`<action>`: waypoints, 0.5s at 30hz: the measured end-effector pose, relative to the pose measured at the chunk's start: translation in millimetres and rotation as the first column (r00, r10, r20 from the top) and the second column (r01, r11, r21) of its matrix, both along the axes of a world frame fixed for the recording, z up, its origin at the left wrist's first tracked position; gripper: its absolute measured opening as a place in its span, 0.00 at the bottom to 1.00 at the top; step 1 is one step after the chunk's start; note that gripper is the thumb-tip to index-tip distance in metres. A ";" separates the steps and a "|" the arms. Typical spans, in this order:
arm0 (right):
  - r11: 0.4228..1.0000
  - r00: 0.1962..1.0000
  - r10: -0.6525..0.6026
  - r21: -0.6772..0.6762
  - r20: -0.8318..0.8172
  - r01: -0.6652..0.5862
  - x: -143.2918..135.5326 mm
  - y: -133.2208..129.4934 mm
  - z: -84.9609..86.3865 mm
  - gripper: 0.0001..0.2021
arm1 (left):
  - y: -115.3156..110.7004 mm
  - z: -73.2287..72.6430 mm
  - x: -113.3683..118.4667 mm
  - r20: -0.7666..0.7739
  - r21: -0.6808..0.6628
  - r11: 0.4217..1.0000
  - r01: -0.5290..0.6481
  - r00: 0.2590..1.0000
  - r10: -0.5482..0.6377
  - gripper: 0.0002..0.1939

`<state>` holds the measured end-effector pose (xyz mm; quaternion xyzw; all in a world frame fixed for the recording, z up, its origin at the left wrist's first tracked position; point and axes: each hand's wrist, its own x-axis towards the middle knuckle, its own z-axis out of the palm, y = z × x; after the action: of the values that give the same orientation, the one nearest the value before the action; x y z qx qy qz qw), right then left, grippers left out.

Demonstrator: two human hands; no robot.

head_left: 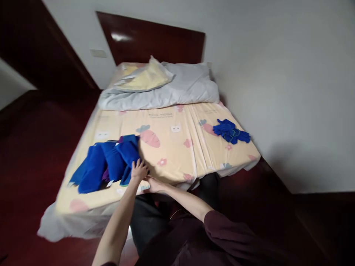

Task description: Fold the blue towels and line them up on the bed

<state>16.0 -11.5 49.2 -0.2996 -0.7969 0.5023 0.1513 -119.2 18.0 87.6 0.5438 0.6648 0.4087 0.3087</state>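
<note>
Several folded blue cloths [93,168], like towels, overlap in a row at the near left of the bed, with bits of purple and teal between them. My left hand [139,170] lies with fingers spread on the right edge of the rightmost blue cloth [129,151]. Just beside it, my right hand [155,184] is low at the bed's near edge, by the cloth's lower right corner. Its fingertips are partly hidden behind my left hand, so any grip is unclear. A crumpled blue cloth bundle [231,131] with thin green lines rests at the bed's right side.
The bed [172,147] has a pale yellow sheet with carrot prints. A grey-white quilt [188,85] and a yellow pillow [151,75] lie by the dark wooden headboard [155,40]. A white wall [291,92] stands close on the right. Dark red floor [41,147] borders the left.
</note>
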 end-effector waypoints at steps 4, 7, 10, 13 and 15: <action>0.998 0.995 -0.024 -0.058 -0.097 0.019 69.9 22.7 7.0 0.22 | -6.8 -12.7 -26.7 -0.580 -0.185 0.972 0.143 0.783 -0.226 0.14; 0.936 0.935 -0.343 -0.118 -0.094 0.331 167.5 73.3 29.1 0.17 | -17.3 -6.9 -38.7 -0.784 -0.327 0.934 0.144 0.511 -0.353 0.22; 0.677 0.676 -0.736 -0.027 -0.033 0.735 274.2 144.6 57.0 0.12 | -19.6 1.4 -47.1 -0.817 -0.381 0.910 0.163 0.401 -0.414 0.24; 0.505 0.506 -0.862 0.044 -0.026 0.862 363.0 209.2 82.5 0.16 | -15.4 6.0 -50.0 -0.828 -0.410 0.892 0.190 0.333 -0.452 0.25; 0.452 0.456 -0.889 0.078 -0.045 0.889 405.1 241.1 93.9 0.19 | -15.1 7.0 -43.6 -0.851 -0.407 0.896 0.177 0.282 -0.442 0.25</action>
<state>421.0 229.6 143.1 -0.6645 -0.5457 0.3127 0.4036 -162.8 2.8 94.6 0.7559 0.6431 -0.1222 0.0116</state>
